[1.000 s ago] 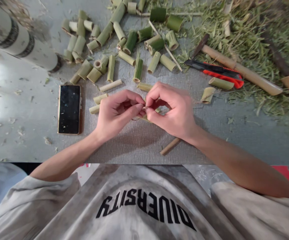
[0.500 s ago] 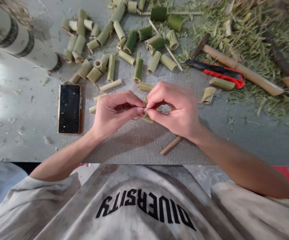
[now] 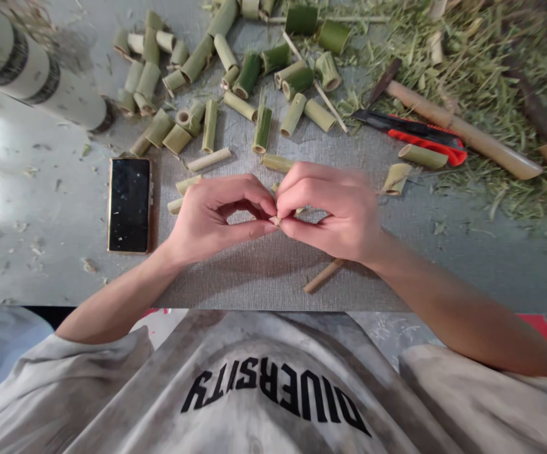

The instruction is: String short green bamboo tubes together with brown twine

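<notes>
My left hand and my right hand meet fingertip to fingertip above the grey table. Both are pinched on a small pale strand or scrap, mostly covered by the fingers. Short bamboo pieces lie around and partly under the hands: a pale one beside the left knuckles and another just beyond the fingertips. A thin brown stick rests on the table below my right wrist.
At the left lies a phone, with a white and black cylinder beyond it. Many cut bamboo tubes spread across the back. At the right are a red and black cutter, a wooden-handled hammer and heaped green shavings.
The pinched fingertips of both hands have shifted slightly toward my body, and the fingers have changed their bend. The pale scrap between them shows a little differently.
</notes>
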`<state>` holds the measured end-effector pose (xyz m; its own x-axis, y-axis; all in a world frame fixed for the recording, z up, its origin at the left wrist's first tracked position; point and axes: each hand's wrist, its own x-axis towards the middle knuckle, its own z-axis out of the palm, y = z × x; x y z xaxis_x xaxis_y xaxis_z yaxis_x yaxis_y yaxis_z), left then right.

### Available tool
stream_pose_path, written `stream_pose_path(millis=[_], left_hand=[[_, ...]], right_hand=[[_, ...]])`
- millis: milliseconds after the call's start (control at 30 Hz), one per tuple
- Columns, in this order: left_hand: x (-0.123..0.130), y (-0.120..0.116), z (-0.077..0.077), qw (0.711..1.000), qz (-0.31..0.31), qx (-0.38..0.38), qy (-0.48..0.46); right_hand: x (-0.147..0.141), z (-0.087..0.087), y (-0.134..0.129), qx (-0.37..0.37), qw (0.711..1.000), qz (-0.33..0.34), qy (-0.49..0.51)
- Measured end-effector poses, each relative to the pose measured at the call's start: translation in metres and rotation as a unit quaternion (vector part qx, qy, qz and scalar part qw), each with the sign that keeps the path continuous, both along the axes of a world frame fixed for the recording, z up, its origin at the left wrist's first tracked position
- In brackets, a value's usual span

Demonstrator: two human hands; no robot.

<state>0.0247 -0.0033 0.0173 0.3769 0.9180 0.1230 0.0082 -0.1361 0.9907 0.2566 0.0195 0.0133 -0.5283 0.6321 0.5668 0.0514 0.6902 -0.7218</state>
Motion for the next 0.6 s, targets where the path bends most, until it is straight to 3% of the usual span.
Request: stream_pose_path(millis=[200,467,600], left_hand=[[-0.003,-0.001,0.002,0.993,-0.016,0.116,0.019],[-0.014,0.004,0.01,0.948,-0.038,0.23,0.218],[-0.016,0.003,0.008,0.927,-0.037,0.262,0.266]], right_hand=[[0.001,0.003,0.0,0.04,0.999,0.005,0.011],[0.004,-0.001,0.002,0.053,0.998,0.021,-0.035],[0.003,-0.004,0.002,0.024,0.999,0.019,-0.036]])
